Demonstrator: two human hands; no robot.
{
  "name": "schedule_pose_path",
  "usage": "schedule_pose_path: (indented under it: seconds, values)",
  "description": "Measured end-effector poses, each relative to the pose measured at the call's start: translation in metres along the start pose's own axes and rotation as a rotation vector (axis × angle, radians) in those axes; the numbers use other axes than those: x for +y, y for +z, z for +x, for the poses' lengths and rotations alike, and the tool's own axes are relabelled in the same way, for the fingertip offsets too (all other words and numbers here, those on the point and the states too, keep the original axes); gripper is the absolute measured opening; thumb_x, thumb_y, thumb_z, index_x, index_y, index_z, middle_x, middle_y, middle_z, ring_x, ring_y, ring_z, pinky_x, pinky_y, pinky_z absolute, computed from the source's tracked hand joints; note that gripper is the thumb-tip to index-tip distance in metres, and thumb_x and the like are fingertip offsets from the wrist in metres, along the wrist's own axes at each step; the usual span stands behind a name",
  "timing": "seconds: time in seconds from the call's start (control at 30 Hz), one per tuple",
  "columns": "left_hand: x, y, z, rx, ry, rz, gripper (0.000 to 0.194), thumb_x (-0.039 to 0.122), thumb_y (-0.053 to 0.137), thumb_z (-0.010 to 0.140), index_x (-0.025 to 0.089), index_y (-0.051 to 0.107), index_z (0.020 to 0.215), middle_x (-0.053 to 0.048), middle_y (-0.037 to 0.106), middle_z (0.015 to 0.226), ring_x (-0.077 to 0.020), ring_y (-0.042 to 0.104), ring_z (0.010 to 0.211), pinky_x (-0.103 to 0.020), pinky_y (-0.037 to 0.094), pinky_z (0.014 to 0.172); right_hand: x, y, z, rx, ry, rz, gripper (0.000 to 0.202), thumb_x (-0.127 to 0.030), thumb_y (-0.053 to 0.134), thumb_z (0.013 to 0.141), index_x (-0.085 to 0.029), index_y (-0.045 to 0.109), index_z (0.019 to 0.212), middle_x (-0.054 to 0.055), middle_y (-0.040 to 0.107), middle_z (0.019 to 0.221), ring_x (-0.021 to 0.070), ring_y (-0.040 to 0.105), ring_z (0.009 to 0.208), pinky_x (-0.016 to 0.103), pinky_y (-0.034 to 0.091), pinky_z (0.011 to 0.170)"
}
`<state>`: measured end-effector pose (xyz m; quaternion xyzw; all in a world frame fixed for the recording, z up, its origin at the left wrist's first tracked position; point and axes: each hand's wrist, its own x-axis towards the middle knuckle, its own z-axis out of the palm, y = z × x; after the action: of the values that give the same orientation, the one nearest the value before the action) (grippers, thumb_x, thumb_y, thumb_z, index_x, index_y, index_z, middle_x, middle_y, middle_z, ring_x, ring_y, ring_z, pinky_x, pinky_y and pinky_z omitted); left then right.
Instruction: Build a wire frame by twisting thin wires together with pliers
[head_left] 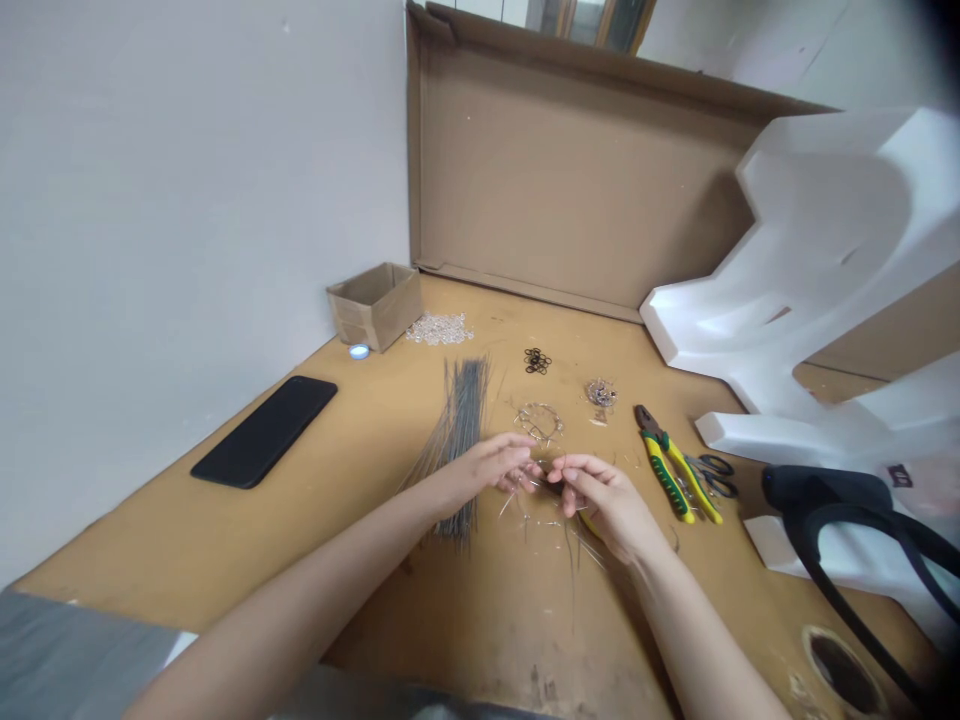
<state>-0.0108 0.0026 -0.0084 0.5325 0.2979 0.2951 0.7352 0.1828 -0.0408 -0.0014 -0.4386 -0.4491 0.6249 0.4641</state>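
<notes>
My left hand (pixel 499 468) is at the middle of the table with its fingers curled and the thumb near the fingertips, around something thin and wiry too small to make out. Close to its right, my right hand (pixel 596 495) pinches a thin piece of wire between thumb and fingers. A bundle of grey wires (pixel 466 405) lies under and beyond my left wrist. Just past the hands sits a ring of bent wire (pixel 540 422). Part of a yellow-handled tool (pixel 589 522) shows beneath my right hand. Loose wire bits lie below the hands.
Green-and-yellow pliers (pixel 679 465) and scissors (pixel 716 475) lie right. Farther back are black rings (pixel 537 361), a beaded coil (pixel 601 392), clear beads (pixel 441 328) and a small cardboard box (pixel 377 305). A black phone (pixel 265 432) lies left; white foam (pixel 825 230) stands right.
</notes>
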Motion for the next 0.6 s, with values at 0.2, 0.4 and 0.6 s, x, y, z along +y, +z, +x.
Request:
schedule_pose_path:
  seconds: [0.2, 0.4, 0.6]
  values:
    - [0.0043, 0.0007, -0.0013, 0.125, 0.081, 0.131, 0.042, 0.031, 0.063, 0.071, 0.017, 0.049, 0.108, -0.008, 0.056, 0.105, -0.0171, 0.053, 0.097, -0.033, 0.039, 0.086, -0.0005, 0.0031, -0.0016, 0.048, -0.024, -0.092, 0.017, -0.030, 0.062, 0.074, -0.018, 0.065, 0.086, 0.004, 0.065, 0.083, 0.0088, 0.057, 0.049, 0.025, 0.044, 0.055]
    - [0.0022, -0.0010, -0.0008, 0.109, 0.062, 0.135, 0.034, 0.030, 0.064, 0.071, 0.017, 0.053, 0.100, -0.009, 0.056, 0.112, -0.0184, 0.054, 0.101, -0.035, 0.038, 0.090, -0.0036, 0.0078, -0.0045, 0.108, -0.093, -0.187, 0.018, -0.032, 0.062, 0.074, -0.019, 0.064, 0.086, 0.004, 0.067, 0.083, 0.0091, 0.057, 0.049, 0.027, 0.045, 0.061]
    - [0.0004, -0.0007, -0.0003, 0.037, 0.039, 0.102, 0.030, 0.029, 0.063, 0.072, 0.015, 0.055, 0.097, -0.009, 0.062, 0.101, -0.0175, 0.059, 0.091, -0.034, 0.042, 0.083, -0.0023, 0.0079, -0.0049, 0.099, -0.083, -0.170, 0.020, -0.034, 0.061, 0.075, -0.019, 0.064, 0.087, 0.004, 0.067, 0.084, 0.0102, 0.058, 0.053, 0.027, 0.046, 0.061]
